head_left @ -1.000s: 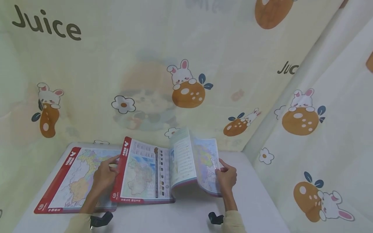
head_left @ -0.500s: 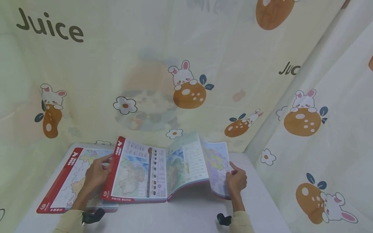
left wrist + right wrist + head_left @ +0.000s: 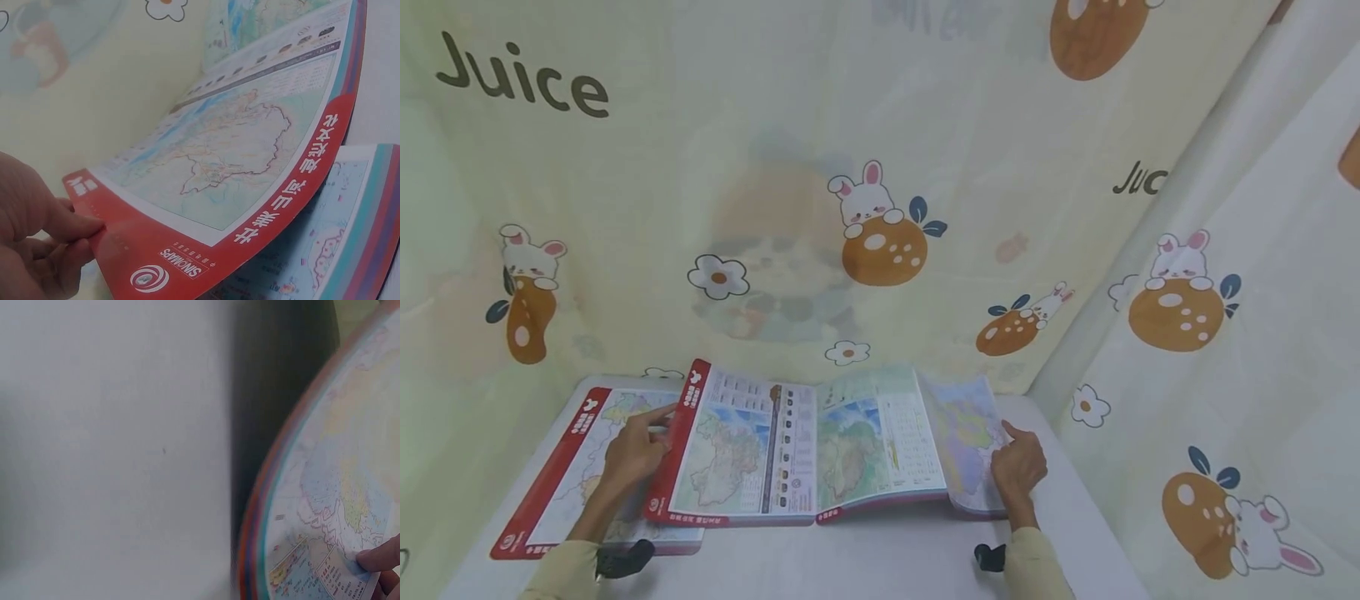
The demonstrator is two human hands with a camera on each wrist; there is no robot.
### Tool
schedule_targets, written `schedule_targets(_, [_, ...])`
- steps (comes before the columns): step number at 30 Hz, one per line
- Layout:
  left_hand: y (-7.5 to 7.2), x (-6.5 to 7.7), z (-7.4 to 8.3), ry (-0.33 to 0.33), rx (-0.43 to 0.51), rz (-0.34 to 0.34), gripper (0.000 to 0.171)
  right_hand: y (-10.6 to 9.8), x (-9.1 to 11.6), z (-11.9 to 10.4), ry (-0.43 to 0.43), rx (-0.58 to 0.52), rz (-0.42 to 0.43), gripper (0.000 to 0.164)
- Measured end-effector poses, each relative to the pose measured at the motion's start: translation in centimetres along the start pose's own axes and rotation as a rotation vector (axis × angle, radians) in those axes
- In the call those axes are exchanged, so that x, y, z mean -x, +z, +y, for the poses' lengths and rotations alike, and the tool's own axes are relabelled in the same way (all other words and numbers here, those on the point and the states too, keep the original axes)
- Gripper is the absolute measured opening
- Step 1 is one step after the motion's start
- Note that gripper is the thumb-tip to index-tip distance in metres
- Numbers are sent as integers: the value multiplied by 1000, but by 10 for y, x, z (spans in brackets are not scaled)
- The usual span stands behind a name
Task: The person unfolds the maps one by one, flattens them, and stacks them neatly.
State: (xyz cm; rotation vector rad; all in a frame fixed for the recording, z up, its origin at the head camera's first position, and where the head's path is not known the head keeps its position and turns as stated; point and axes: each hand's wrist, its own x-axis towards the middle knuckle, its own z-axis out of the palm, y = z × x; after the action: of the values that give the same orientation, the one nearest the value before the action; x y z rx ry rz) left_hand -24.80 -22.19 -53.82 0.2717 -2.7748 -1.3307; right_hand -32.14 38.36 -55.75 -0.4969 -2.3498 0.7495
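Observation:
A folding map (image 3: 741, 450) with a red border is spread across the middle of the table in several panels. My left hand (image 3: 634, 454) pinches its red left edge, thumb on top, as the left wrist view shows up close on the SINOMAPS corner. At the opposite end, my right hand (image 3: 1021, 467) holds the rightmost panel (image 3: 973, 446), which bends downward; in the right wrist view the thumb (image 3: 380, 556) presses on its printed face. A second red-bordered map (image 3: 553, 475) lies flat at the left, partly covered by my left arm and the spread map.
The white table (image 3: 850, 562) ends at a curtain (image 3: 647, 150) printed with rabbits and fruit, which hangs behind it and along the right side. Black straps (image 3: 625, 558) with cameras sit at both wrists.
My hands have moved apart, the left one leftward and the right one rightward. The folding map has opened wider, its raised middle panel coming down flatter and showing more of its green map.

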Motion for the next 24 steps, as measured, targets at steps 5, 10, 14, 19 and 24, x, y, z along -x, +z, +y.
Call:
schedule_targets(5, [2, -2, -5, -14, -7, 13, 68, -1, -5, 14, -10, 9, -26, 59])
schedule_targets(10, [2, -5, -9, -13, -6, 7, 67, -6, -6, 29, 25, 25, -45, 60])
schedule_targets(14, [0, -5, -12, -10, -16, -1, 66, -7, -8, 38, 73, 26, -60, 60])
schedule_targets(19, [3, -6, -15, -21, -29, 15, 64, -5, -12, 45, 105, 29, -72, 57])
schedule_targets(24, [4, -6, -15, -57, -27, 31, 63, 0, -15, 50, 98, 38, -79, 55])
